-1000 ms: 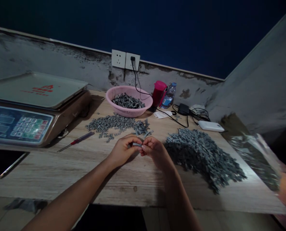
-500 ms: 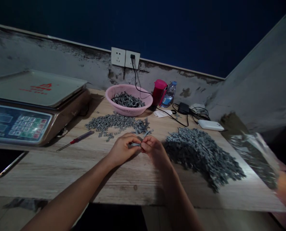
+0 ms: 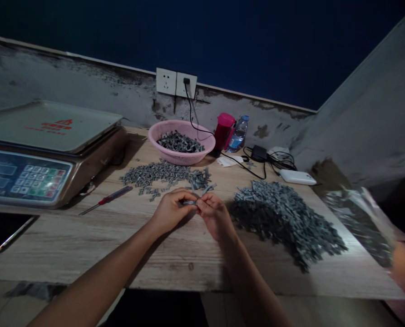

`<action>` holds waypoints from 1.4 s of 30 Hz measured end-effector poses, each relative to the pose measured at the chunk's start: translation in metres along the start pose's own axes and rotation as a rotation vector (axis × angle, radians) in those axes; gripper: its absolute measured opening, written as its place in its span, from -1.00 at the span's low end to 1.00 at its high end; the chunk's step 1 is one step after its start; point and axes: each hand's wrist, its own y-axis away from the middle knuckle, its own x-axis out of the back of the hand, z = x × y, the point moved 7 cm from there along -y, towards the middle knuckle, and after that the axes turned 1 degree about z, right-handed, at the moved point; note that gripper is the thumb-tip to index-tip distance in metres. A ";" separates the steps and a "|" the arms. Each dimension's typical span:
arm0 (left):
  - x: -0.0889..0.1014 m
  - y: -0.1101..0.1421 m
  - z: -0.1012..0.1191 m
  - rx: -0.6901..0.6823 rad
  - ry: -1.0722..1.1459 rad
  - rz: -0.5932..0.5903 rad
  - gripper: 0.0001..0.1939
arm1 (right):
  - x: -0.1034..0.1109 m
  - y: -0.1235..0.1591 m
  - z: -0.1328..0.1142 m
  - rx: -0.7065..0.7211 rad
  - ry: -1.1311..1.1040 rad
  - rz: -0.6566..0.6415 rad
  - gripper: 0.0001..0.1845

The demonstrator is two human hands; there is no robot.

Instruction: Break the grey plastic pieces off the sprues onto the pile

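Note:
My left hand is closed in a pinch around a small grey strip-like part, whose end shows between thumb and forefinger. Fingertips of my right hand meet it at the same spot, pinched together; whether they grip this part or another small piece is hidden. Just beyond the hands lie a few longer grey pieces and a spread of tiny grey clips. Right of my right hand rises a big heap of grey parts. A pink basket holding similar grey strips stands behind.
A weighing scale fills the left side, with a screwdriver and a dark phone-like device near it. At the back are a red-lidded jug, a water bottle, cables and a white power bank.
Both hands stay together at nearly the same place. The right hand's fingers have shifted slightly against the small part. The view has moved a little.

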 end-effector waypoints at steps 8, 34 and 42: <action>-0.002 0.004 -0.015 0.139 0.105 0.050 -0.85 | -0.003 0.001 0.001 -0.033 -0.115 -0.035 -0.75; -0.002 0.002 -0.001 -0.049 -0.358 -0.036 -0.96 | 0.003 -0.001 0.002 0.061 0.187 0.027 -0.75; -0.013 0.010 0.004 -0.270 -0.522 -0.040 -0.91 | 0.010 -0.001 0.002 0.253 0.822 0.157 -0.89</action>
